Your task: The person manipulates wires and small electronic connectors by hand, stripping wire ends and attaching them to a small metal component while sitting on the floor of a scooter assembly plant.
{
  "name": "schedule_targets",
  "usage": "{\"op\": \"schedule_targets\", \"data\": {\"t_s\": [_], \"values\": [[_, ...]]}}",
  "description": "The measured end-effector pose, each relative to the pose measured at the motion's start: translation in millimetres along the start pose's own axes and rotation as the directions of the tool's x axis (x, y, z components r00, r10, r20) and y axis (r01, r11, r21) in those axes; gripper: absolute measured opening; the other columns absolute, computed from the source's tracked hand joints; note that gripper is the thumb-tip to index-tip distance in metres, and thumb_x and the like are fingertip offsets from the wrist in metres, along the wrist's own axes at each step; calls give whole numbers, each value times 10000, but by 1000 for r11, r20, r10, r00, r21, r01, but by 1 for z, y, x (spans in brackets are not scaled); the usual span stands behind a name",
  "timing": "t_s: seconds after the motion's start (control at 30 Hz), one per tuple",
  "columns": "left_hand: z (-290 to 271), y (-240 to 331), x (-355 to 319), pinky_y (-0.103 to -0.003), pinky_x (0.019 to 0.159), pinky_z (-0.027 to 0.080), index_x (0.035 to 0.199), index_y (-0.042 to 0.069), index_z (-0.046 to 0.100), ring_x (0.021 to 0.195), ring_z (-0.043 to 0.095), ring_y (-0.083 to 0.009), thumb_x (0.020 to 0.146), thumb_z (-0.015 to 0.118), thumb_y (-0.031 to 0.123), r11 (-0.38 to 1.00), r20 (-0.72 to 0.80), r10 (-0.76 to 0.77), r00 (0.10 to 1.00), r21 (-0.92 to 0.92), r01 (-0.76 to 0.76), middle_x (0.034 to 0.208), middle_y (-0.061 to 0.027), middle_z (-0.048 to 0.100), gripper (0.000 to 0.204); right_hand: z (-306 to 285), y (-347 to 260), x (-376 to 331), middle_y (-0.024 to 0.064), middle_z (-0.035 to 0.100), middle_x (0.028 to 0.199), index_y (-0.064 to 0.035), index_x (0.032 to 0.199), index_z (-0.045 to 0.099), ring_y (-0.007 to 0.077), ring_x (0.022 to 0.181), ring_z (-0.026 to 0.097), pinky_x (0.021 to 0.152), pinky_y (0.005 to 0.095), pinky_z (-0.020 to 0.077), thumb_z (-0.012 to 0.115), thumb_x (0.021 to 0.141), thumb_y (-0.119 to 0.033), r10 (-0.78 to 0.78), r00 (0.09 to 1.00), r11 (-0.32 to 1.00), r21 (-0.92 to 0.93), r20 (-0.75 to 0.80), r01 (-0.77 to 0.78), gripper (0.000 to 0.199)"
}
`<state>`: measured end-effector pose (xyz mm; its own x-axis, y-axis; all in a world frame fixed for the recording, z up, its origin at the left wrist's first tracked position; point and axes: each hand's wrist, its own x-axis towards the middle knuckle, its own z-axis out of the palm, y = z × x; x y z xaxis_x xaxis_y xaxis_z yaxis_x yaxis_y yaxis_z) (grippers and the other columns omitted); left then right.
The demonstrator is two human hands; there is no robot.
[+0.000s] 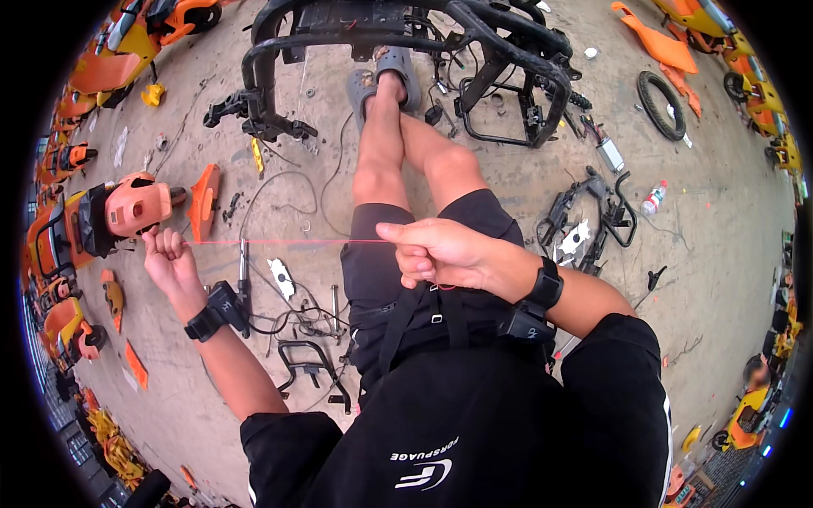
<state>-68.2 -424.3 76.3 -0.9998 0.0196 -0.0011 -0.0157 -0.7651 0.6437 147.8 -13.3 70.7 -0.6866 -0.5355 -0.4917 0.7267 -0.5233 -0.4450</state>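
Note:
A thin pinkish-red string [288, 241] runs taut and nearly level between my two hands, above my lap. Its left end is pinched in the closed fingers of my left hand [172, 261], which is held out to the side near an orange scooter. My right hand [442, 252] is closed in front of my thighs, gripping the string between thumb and bent forefinger. A bit of red string also shows just below this hand. Both wrists wear black straps with small boxes, one of them the left wrist box [227, 305].
Ahead stands a black metal vehicle frame [508, 38], close to my crossed feet. Black tubular parts [584, 212], a tyre [661, 106], a plastic bottle [654, 197] and an orange panel [203, 203] lie on the concrete floor. Orange and yellow scooters [140, 203] line both sides.

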Motion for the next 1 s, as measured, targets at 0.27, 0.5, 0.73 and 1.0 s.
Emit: {"op": "schedule_targets", "data": {"t_s": [0.27, 0.5, 0.73, 1.0], "values": [[-39, 14, 8, -247, 416, 188, 934, -14, 465, 473, 184, -83, 1029, 425, 208, 1000, -69, 16, 998, 20, -14, 570, 39, 175, 245, -1, 6, -5, -23, 424, 561, -122, 643, 482, 108, 497, 386, 671, 328, 440, 536, 990, -354, 43, 998, 995, 90, 35, -46, 422], [-55, 28, 10, -251, 417, 189, 933, -9, 452, 479, 181, -86, 1025, 433, 194, 997, -94, 52, 994, 64, -46, 579, 37, 174, 224, 2, 9, -10, -16, 420, 535, -126, 639, 462, 106, 498, 405, 659, 316, 447, 554, 983, -343, 83, 996, 994, 68, 23, -85, 417], [-46, 28, 6, -249, 415, 187, 918, -6, 447, 474, 175, -85, 1023, 439, 191, 993, -122, 67, 990, 109, -53, 577, 37, 169, 223, 1, 13, -14, -12, 416, 526, -122, 581, 420, 109, 488, 405, 654, 325, 454, 552, 984, -338, 66, 997, 997, 41, 41, -68, 477], [-58, 36, 5, -250, 412, 183, 917, -12, 462, 472, 172, -85, 1019, 444, 178, 995, -89, 47, 995, 87, -40, 569, 36, 167, 217, 0, 14, -20, -9, 408, 513, -123, 560, 399, 109, 487, 401, 647, 322, 448, 520, 1001, -326, 43, 998, 997, 63, 49, -46, 500]]}}
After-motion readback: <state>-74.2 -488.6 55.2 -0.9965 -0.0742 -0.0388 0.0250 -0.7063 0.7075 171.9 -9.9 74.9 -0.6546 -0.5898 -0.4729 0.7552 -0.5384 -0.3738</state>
